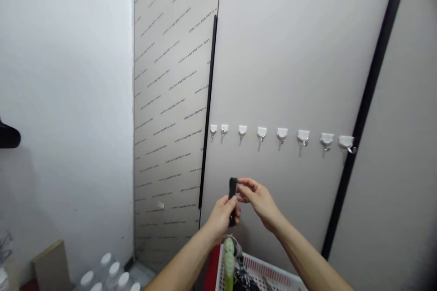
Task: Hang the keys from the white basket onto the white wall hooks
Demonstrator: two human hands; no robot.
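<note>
In front of the cabinet door, my left hand (221, 216) is closed around a black strap (232, 187), thumb laid across it. The strap stands upright, its top bent over like a folded loop; its lower part is partly behind my fingers. My right hand (256, 198) meets it from the right, with bent fingers and thumb drawn together at its upper edge. Exactly how those fingertips grip is hard to see. Under my hands is a white perforated basket (269, 269), holding a green wrapped item (229, 259) and dark tangled things I cannot make out.
A row of several white hooks (262, 133) is fixed across the grey door (290, 54). Long black handle strips (370, 95) run along the door edges. Printed film covers the panel (170, 100) on the left. White-capped bottles (114, 269) and a board (52, 265) stand at lower left.
</note>
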